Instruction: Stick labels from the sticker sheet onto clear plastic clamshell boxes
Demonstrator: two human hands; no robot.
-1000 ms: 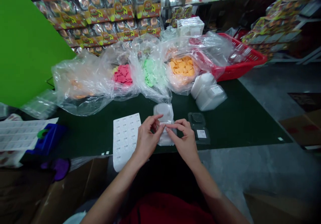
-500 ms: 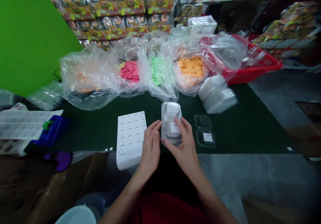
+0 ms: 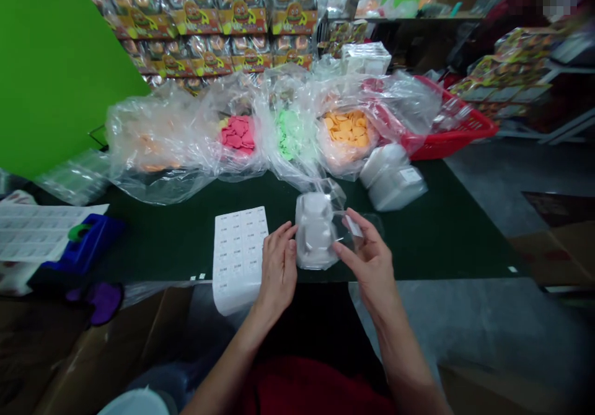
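A stack of clear moulded plastic packs [image 3: 314,235] stands near the table's front edge. My left hand [image 3: 279,265] rests along the stack's left side, its fingers stretched out and holding nothing. Between the thumb and fingers of my right hand [image 3: 367,251] is a thin clear plastic pack [image 3: 344,229] with a white label, tilted at the stack's right side. To the left of my left hand, a sheet of white stickers [image 3: 240,248] hangs slightly over the table edge. The single labelled pack on the table at the right is mostly hidden behind my right hand.
Open bags of pink pieces [image 3: 238,135], green pieces [image 3: 289,133] and orange pieces [image 3: 348,129] line the back. Further right are wrapped plastic packs [image 3: 395,183] and a red basket [image 3: 446,145]. A blue tape dispenser [image 3: 81,248] lies left. Boxed burger-shaped goods [image 3: 242,18] are stacked behind.
My right hand has lifted the top labelled pack off the stack and moved it right, tilting it. My left hand has stayed beside the stack. The view has shifted slightly.
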